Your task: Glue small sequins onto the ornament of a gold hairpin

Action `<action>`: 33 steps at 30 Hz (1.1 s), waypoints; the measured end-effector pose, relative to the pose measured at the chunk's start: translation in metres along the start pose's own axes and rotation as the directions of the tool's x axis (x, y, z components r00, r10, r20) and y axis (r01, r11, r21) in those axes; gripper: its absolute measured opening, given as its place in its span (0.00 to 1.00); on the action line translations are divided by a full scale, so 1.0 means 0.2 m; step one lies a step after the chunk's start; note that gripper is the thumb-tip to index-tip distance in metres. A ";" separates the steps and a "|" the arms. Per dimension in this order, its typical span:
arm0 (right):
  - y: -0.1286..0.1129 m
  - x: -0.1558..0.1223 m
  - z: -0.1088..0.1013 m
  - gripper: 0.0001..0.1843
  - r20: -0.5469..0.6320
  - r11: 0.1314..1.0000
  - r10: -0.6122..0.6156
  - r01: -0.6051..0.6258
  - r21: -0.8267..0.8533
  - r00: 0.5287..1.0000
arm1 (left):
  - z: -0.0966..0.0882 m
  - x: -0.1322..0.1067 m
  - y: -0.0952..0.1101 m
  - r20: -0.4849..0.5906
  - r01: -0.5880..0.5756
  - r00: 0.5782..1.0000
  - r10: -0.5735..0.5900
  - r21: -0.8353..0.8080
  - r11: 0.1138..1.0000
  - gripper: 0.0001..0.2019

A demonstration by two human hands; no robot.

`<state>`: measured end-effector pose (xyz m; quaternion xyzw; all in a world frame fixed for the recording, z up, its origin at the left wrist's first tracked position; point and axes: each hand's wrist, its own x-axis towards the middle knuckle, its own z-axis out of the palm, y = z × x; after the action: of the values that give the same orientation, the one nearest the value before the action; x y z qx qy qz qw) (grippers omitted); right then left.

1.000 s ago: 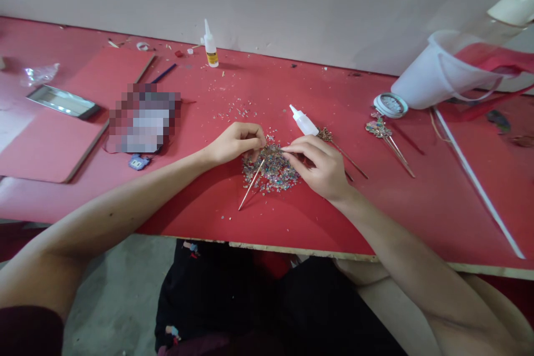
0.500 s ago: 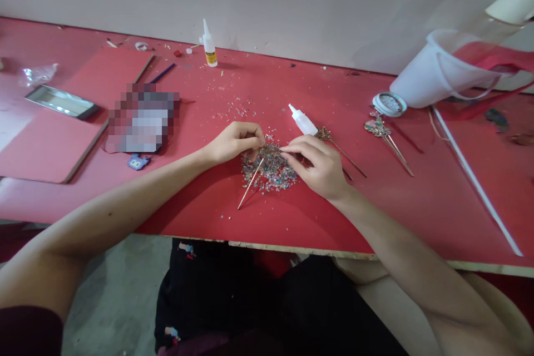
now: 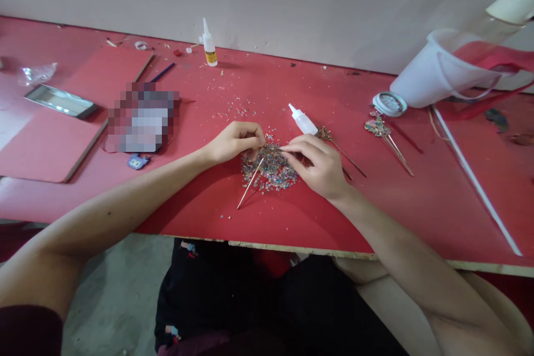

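Red table (image 3: 258, 89), seen from above by the person seated at its near edge. Left hand (image 3: 233, 142): fingers curled in, tips pinched on the ornamented head of a gold pin (image 3: 250, 183), whose thin shaft slants down and to the left, the point resting on the table near the front edge. Right hand (image 3: 319, 164): thumb and forefinger drawn together and stretched toward the same pin head, tips just beside those of the left hand; whether anything lies between them is too small to tell. Beneath both hands, a pile of small coloured chips (image 3: 273, 172), with loose chips scattered behind it toward the wall. Just behind the right hand, a white glue bottle (image 3: 303, 120) lying on its side, nozzle pointing away; touching or just beside it, a second decorated pin (image 3: 329, 138). Further right, a pair of finished pins (image 3: 381, 130) with coloured heads, near a round lidded tin (image 3: 390, 103). Behind the tin, a white bucket (image 3: 434, 72) tipped on its side. A long white rod (image 3: 475, 183) runs diagonally across the right end of the table. At the back, near the wall, a small upright glue bottle (image 3: 208, 44). Left end: a red board (image 3: 50, 144) carrying a shallow metal tray (image 3: 60, 101); beside the board, a blue pencil (image 3: 163, 72) and a small blue trinket (image 3: 137, 162).
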<state>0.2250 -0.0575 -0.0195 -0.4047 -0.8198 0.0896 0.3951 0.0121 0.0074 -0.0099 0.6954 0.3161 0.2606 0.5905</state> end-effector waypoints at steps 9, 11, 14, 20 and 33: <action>0.00 0.00 0.00 0.07 -0.023 1.000 0.001 -0.001 0.013 1.000 | 0.00 0.00 0.01 0.006 0.004 1.000 -0.004 -0.001 1.000 0.05; 0.01 0.00 0.00 0.07 -0.015 1.000 0.000 0.000 0.010 1.000 | 0.00 0.00 0.00 0.006 0.001 1.000 -0.001 -0.004 1.000 0.05; 0.00 0.00 0.00 0.06 -0.001 1.000 0.002 -0.002 0.009 1.000 | 0.00 0.00 0.00 0.009 -0.001 1.000 0.001 -0.012 1.000 0.05; -0.01 0.01 -0.02 0.05 -0.043 0.998 0.049 -0.047 0.046 0.998 | 0.00 0.00 0.00 0.007 -0.005 1.000 0.005 -0.024 1.000 0.05; -0.01 0.01 -0.01 0.12 0.011 0.917 0.363 -0.360 0.175 0.932 | -0.01 0.00 -0.03 0.001 -0.049 0.999 0.051 -0.196 0.979 0.08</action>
<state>0.2252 -0.0582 -0.0166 -0.5140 -0.7157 0.2278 0.4144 0.0102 0.0087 -0.0152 0.6425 0.2695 0.3030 0.6502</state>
